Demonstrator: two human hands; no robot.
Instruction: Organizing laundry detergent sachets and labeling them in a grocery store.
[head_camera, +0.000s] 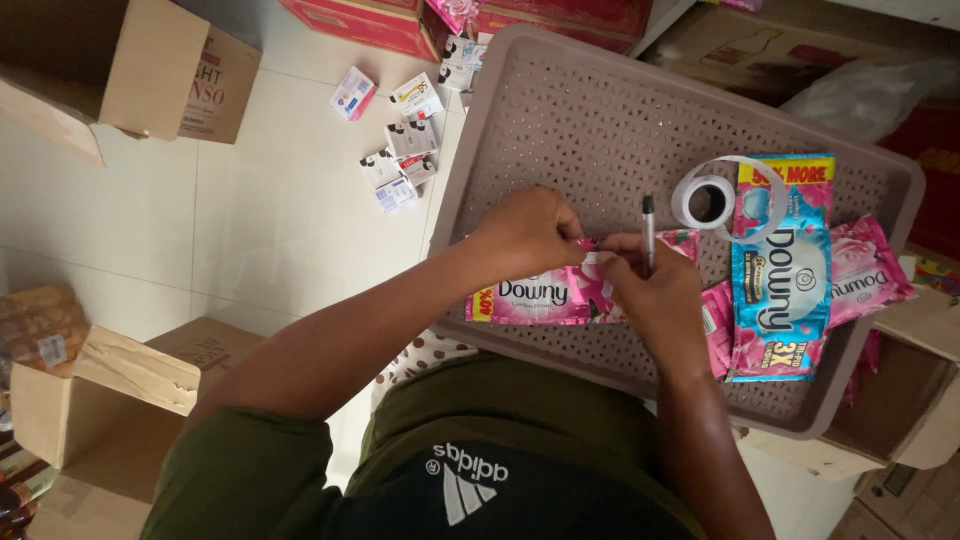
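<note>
At far left we see a brown cardboard box (120, 65) with rough open flaps, cut off by the frame edge, and a second open carton (95, 400) below it on the glossy pale floor tiles (260, 230). Small white cartons (400, 145) lie scattered on the tiles; their details are too small to make out. Next comes the upturned grey plastic basket (600, 110), its flat surface perforated all over. Our left hand (530, 232) and right hand (655, 285) meet over a shiny pink sachet (545, 295) lying on the basket, fingertips pressed together on its upper edge; what they pinch is hidden. The right hand also holds an upright pen (649, 228). Further right sit a white label roll (708, 200) and a blue sachet (785, 265).
</note>
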